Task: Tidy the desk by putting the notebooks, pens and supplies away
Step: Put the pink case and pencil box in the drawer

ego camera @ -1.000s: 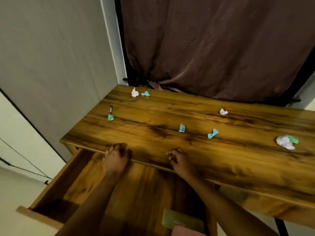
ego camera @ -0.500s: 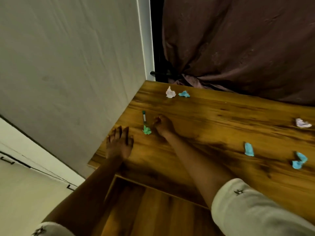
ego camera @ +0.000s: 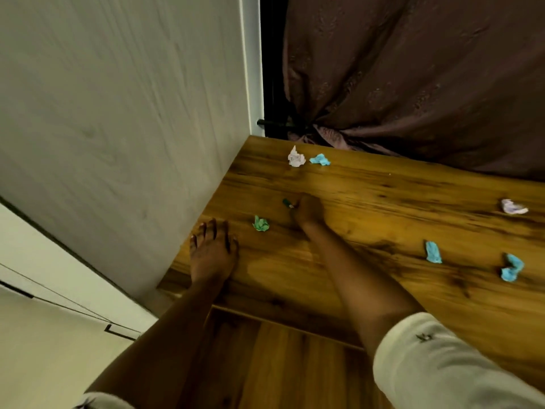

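Observation:
On the wooden desk (ego camera: 368, 202), my right hand (ego camera: 308, 211) curls around a green pen (ego camera: 287, 203), whose tip sticks out to the left of my fingers. My left hand (ego camera: 212, 252) lies flat on the desk's left front corner, fingers straight. A crumpled green paper (ego camera: 261, 223) sits between the two hands. Farther back lie a white paper ball (ego camera: 295, 157) and a blue scrap (ego camera: 320, 159). To the right are a white-purple ball (ego camera: 513, 206) and two blue scraps (ego camera: 433, 252) (ego camera: 512, 267).
An open wooden drawer (ego camera: 289, 364) extends below the desk's front edge, under my arms. A pale wall panel (ego camera: 118, 128) borders the desk on the left. A brown curtain (ego camera: 413, 78) hangs behind the desk.
My right hand has closed round the green pen and drawn it away from the green paper. My left hand stays flat on the desk corner. The view came closer.

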